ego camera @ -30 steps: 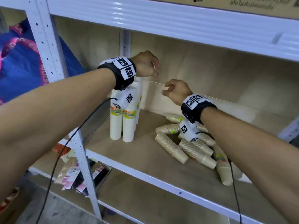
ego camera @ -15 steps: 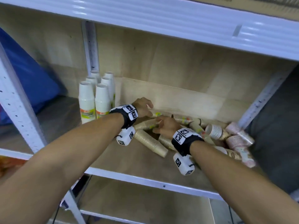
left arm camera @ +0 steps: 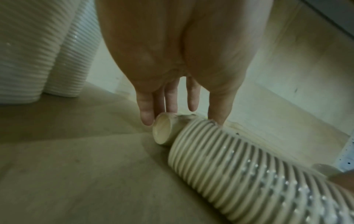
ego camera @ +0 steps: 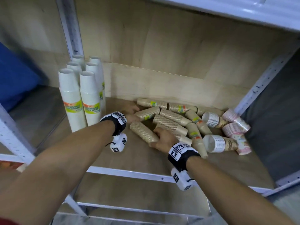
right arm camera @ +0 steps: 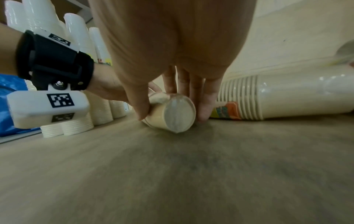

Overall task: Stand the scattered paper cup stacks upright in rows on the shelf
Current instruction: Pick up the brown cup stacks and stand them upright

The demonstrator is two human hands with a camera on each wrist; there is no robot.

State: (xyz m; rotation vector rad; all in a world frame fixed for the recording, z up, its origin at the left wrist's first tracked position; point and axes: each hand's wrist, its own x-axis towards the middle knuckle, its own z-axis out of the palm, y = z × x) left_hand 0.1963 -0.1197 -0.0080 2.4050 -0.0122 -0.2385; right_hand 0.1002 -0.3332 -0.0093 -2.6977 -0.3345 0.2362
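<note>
Fingers [right arm camera: 141,109] of right hand [ego camera: 163,140] clasp brown cup stack [ego camera: 144,133] — lying flat.

Matt wood-grain shelf board [ego camera: 113,153], white painted metal frame [ego camera: 129,173], glossy plastic-wrapped white cup stacks [ego camera: 71,101], ribbed brown paper cup stacks [ego camera: 144,132]

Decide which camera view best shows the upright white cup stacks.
The head view: all six upright white cup stacks show whole, in two rows, labels visible. The left wrist view shows only blurred ribbed sides; the right wrist view shows them partly, behind the left wrist.
</note>
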